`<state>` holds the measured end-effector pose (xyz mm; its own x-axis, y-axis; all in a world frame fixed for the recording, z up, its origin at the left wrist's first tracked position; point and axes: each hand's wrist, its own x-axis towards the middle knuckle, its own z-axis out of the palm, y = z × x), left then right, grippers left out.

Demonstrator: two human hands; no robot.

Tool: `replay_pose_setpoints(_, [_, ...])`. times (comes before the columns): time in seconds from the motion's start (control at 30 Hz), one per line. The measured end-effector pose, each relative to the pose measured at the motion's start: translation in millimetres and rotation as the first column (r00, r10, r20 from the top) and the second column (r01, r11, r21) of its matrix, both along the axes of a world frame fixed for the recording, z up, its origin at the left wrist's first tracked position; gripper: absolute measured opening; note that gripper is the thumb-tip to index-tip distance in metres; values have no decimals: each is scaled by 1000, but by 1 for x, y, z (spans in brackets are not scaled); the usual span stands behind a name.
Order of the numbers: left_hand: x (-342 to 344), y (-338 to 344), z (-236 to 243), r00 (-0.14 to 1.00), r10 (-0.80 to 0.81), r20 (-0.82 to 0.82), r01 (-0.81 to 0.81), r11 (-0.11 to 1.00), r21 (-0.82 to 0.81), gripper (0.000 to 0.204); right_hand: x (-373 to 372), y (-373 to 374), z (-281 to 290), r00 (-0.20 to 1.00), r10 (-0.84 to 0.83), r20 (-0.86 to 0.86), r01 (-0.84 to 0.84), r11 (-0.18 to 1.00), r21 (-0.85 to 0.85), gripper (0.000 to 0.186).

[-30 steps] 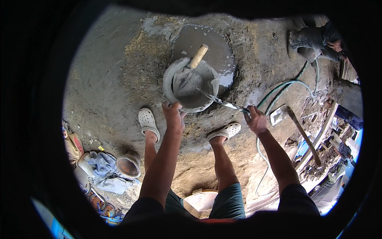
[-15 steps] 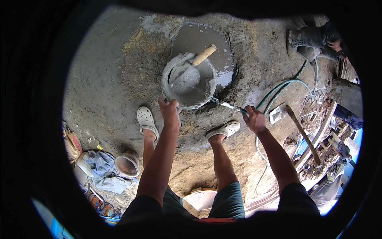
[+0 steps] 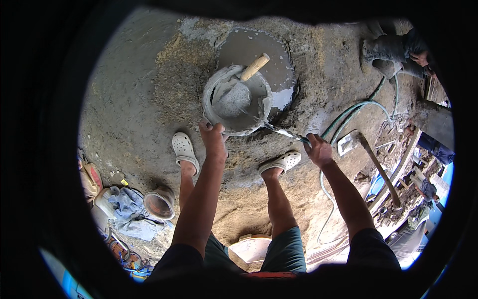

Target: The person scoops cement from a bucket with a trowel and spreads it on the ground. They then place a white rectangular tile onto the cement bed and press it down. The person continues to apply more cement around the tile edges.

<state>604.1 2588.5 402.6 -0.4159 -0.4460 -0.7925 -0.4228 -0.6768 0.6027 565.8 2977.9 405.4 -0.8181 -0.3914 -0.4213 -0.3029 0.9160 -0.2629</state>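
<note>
A round bucket (image 3: 206, 97) coated in grey cement stands on the ground ahead of me. Inside it lies a trowel with a wooden handle (image 3: 255, 67), its blade smeared grey and the handle leaning over the far rim. My left hand (image 3: 214, 140) is closed at the bucket's near rim, by its thin wire handle. Held in my right hand (image 3: 318, 150) is a green hose (image 3: 289, 133), whose whitish, dirty end points at the bucket's near right rim. Water shows at the hose tip, over the rim.
Behind the bucket lies a grey puddle (image 3: 254, 45). Hose loops (image 3: 368, 102) and a wooden-handled hoe (image 3: 378, 167) rest at right, near another person's hand (image 3: 419, 58). At left are an empty-looking pot (image 3: 159, 204) and a blue cloth (image 3: 130, 212). Lumber lies far right.
The water stream from the hose, which reached toward the trowel blade, now looks shorter and stays near the rim. My hands have hardly moved.
</note>
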Motion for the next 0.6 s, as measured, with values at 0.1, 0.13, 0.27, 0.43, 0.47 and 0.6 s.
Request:
replay_pose_setpoints(0.1, [0,0,-1,1000,-7,27,7,1000,-6,57,1,1,0,1000,6,4,-6,1000,13,23])
replay_pose_setpoints(0.13, [0,0,-1,999,-12,45,12,1000,-10,57,1,1,0,1000,14,-10,-14,1000,0,23])
replay_pose_setpoints(0.27, [0,0,-2,998,-5,66,6,1000,-9,58,3,2,-2,1000,24,-18,-24,1000,12,23])
replay_pose_setpoints(0.43, [-2,1,2,999,3,44,-3,1000,8,59,4,3,-5,1000,18,8,-18,1000,12,24])
replay_pose_setpoints(0.47, [-2,1,3,999,5,32,-5,1000,4,59,4,3,-5,1000,19,6,-19,1000,0,24])
replay_pose_setpoints(0.6, [-4,2,6,999,20,46,-20,1000,12,60,2,2,-4,998,4,56,-5,1000,23,23])
